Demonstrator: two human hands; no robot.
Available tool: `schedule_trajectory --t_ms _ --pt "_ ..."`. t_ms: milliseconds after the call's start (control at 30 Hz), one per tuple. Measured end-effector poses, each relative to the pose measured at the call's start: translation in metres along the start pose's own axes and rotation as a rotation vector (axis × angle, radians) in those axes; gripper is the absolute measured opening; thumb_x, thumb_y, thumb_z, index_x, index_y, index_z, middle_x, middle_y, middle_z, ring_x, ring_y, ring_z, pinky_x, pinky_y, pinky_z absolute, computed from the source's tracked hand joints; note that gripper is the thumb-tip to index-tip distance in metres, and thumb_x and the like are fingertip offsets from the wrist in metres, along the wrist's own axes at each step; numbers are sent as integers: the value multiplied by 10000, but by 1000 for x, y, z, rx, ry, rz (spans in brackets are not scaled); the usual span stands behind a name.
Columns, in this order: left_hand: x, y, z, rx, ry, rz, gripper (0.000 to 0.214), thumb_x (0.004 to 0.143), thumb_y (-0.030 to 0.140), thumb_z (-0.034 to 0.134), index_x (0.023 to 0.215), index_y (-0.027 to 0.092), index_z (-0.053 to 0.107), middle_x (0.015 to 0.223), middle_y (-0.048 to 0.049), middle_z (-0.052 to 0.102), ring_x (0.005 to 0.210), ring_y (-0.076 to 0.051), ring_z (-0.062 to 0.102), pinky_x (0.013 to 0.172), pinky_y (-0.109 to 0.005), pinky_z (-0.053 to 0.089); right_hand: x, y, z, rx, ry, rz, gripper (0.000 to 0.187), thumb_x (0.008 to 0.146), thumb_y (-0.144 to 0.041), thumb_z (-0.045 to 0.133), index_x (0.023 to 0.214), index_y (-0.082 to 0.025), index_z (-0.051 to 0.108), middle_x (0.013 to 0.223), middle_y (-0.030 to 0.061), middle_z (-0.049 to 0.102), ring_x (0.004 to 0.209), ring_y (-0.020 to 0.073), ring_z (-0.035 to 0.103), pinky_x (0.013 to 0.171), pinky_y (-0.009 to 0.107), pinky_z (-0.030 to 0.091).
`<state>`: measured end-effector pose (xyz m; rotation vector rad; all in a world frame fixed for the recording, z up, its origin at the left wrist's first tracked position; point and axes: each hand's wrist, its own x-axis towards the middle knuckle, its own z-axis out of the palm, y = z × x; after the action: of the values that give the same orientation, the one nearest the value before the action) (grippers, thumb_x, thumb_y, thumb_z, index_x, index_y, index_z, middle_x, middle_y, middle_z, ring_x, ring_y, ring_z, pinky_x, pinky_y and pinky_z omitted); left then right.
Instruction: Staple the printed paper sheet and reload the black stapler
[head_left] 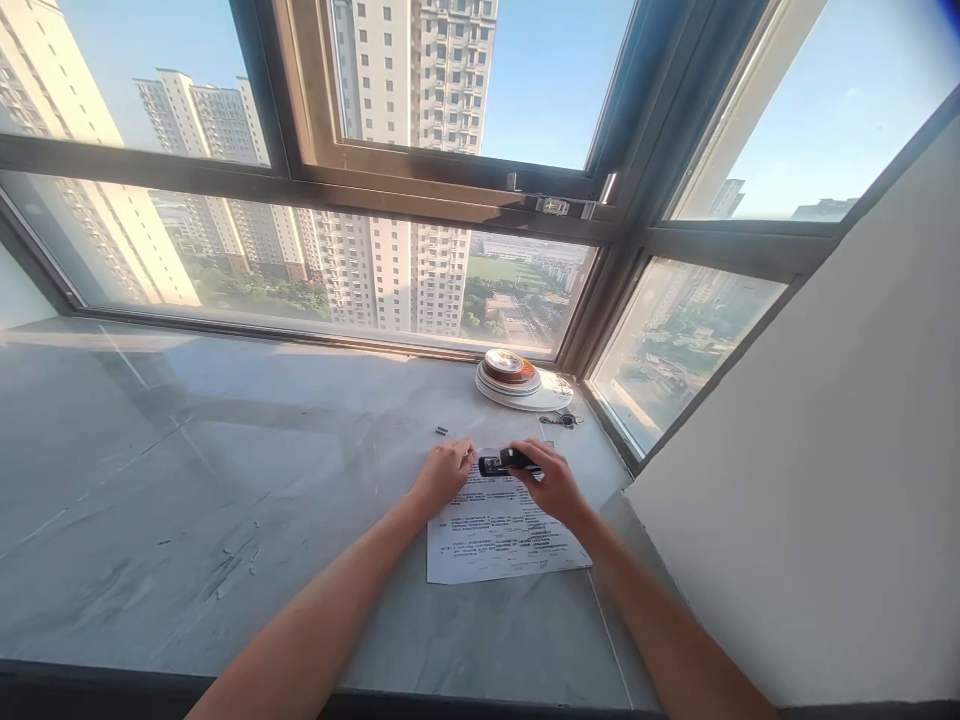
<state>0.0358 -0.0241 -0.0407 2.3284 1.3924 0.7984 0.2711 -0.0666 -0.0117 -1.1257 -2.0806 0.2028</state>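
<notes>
Two bare hands work at the far edge of a printed sheet (499,535) that lies on a grey, marble-patterned window ledge (337,620). The right hand (553,480) has its fingers wrapped around a black stapler (501,461), gripping it from the right side. The stapler lies crosswise over the far part of the sheet, its front end pointing left toward the other hand. The left hand (448,470) is at the sheet's far left corner, fingers bent and close together just beside the stapler's front; whether they pinch the paper or merely press on it, I cannot tell. Rows of dark print cover the sheet, and its near edge is bare of any hand, between the two forearms.

Just beyond the left hand, a small dark strip (442,431) lies on the ledge. Farther off and to the right, close to the window frame (450,195), sits a stack of round items (508,385), mostly white, with an amber-brown layer near the top. On the near side of that stack is a small dark object with a loop (568,421), too small to identify. A plain pale wall (825,480) slopes along the right, and tall buildings (450,80) stand outside the glass.
</notes>
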Motion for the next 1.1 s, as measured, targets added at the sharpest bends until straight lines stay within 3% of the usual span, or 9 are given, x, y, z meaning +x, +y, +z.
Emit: schedule_trajectory --t_ms 67,133,367,433,600,667,767,867,1100 --pt "0 0 0 -38 -40 41 215 1024 303 487 994 207 677 968 -55 736 905 -219 662 837 -330 454 1 16 -10 -38 137 5 348 1012 -433 532 1283 -273 679 1154 108 719 1083 301 638 1015 471 483" --pt "-1 2 0 -61 -84 77 204 1017 319 508 1010 214 682 989 -54 746 909 -219 668 842 -329 456 2 29 -18 -106 172 -8 325 1025 -429 523 1271 -294 688 1162 98 721 1108 308 615 1068 508 432" --pt "-4 6 6 50 -121 91 268 1046 371 476 1034 199 681 997 -90 741 967 -252 682 897 -377 439 0 40 -15 -169 -94 -115 319 1064 -379 476 1303 -334 681 1191 66 724 1129 283 591 1176 582 274" --pt "-4 7 7 49 -121 108 285 1055 342 452 955 200 678 938 -75 738 911 -236 682 860 -362 435 0 41 -11 -149 -89 -125 329 1067 -368 468 1318 -330 677 1196 70 719 1124 278 594 1165 576 305" --pt "-5 8 5 45 -110 133 342 1058 310 432 802 210 636 835 -43 719 771 -200 649 754 -321 419 4 47 -6 -124 139 -90 341 1055 -368 486 1329 -316 682 1216 98 698 1158 302 578 1132 565 382" --pt "-5 8 4 49 -103 120 334 1059 324 435 818 214 638 832 -43 718 766 -202 648 748 -320 419 5 49 -5 -135 87 -98 336 1057 -360 482 1322 -320 685 1211 93 702 1172 301 580 1165 586 345" --pt "-6 9 4 54 -88 86 324 1060 332 435 844 215 646 842 -52 718 780 -212 659 760 -330 430 5 48 -3 -106 -90 -135 348 1072 -343 438 1325 -320 676 1224 88 706 1207 288 588 1198 599 308" --pt "-6 10 5 50 -78 57 288 1048 321 458 872 209 657 872 -68 723 818 -227 671 784 -345 448 5 46 -3 -38 -192 -162 365 1078 -332 405 1327 -304 671 1264 104 694 1260 287 578 1185 567 358" --pt "-5 10 6 56 -86 31 244 1041 310 464 956 196 662 911 -87 733 876 -254 688 866 -391 465 4 45 -5 76 -163 -168 333 1056 -313 455 1284 -307 698 1224 112 693 1233 294 584 1072 508 492"
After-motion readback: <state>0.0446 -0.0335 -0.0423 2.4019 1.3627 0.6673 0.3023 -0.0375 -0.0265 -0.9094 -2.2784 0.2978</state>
